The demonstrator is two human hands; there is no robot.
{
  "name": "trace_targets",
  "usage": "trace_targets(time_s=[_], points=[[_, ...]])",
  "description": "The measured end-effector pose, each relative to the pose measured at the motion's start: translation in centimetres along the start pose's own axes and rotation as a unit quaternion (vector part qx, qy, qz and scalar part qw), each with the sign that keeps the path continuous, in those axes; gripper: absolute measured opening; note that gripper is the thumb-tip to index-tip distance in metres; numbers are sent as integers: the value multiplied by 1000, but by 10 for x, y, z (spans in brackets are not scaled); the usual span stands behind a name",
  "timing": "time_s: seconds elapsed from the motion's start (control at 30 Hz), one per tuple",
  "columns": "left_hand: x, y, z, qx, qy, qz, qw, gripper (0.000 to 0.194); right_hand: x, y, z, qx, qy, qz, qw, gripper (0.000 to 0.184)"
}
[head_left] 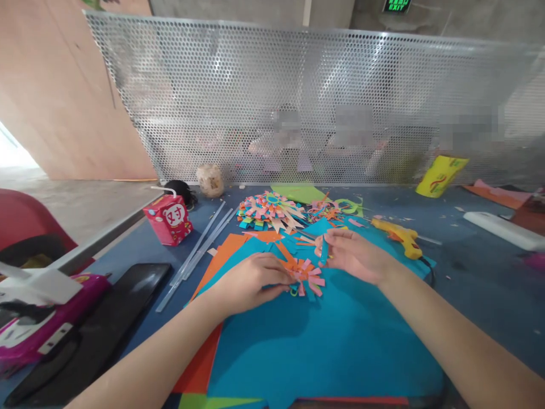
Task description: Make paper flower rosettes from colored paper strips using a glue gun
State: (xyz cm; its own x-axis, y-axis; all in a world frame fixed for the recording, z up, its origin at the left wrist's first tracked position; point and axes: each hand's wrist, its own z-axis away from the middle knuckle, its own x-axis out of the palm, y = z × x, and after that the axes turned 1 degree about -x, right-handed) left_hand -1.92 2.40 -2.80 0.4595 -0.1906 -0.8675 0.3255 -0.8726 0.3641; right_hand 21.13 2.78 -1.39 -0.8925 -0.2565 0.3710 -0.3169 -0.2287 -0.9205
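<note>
My left hand (pixel 260 282) is closed on the left edge of a small fringed paper flower (pixel 310 276) made of orange, pink and blue strips. To its upper right, my right hand (pixel 355 253) pinches a short blue paper strip (pixel 324 250) between thumb and fingers, apart from the flower. Both hands are over a large blue paper sheet (pixel 323 346), with orange paper (pixel 200 352) showing under its left side. Loose orange and blue strips lie just behind the flower. A larger, many-coloured fringed paper flower (pixel 270 210) rests farther back.
A yellow hot glue gun (pixel 398 236) lies at the right, its cord trailing. Clear glue sticks (pixel 200 250), a red drink carton (pixel 169 220) and a black phone (pixel 114 318) are on the left. A perforated metal screen (pixel 264 74) closes off the back, near a yellow packet (pixel 441 176).
</note>
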Motion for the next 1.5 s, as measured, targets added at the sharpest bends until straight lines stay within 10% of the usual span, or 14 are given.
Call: trace_targets(time_s=[0.23, 0.47, 0.7, 0.8, 1.0, 1.5], points=[[0, 8, -2, 24, 80, 68, 994, 18, -5, -4, 1, 7, -20, -18, 1000, 17], [0, 13, -1, -156, 153, 271, 937, 12, -6, -12, 9, -26, -84, -28, 996, 15], [-1, 9, -5, -315, 300, 613, 659, 10, 2, -27, 25, -103, -120, -15, 987, 17], [2, 4, -6, -369, 283, 646, 606, 9, 5, -19, 21, -20, -76, -14, 997, 16], [4, 4, -8, -446, 278, 621, 582, 14, 8, -2, 12, 112, 0, -36, 993, 18], [7, 21, -10, -392, 261, 526, 708, 42, 7, -10, 21, 24, -81, 5, 996, 10]])
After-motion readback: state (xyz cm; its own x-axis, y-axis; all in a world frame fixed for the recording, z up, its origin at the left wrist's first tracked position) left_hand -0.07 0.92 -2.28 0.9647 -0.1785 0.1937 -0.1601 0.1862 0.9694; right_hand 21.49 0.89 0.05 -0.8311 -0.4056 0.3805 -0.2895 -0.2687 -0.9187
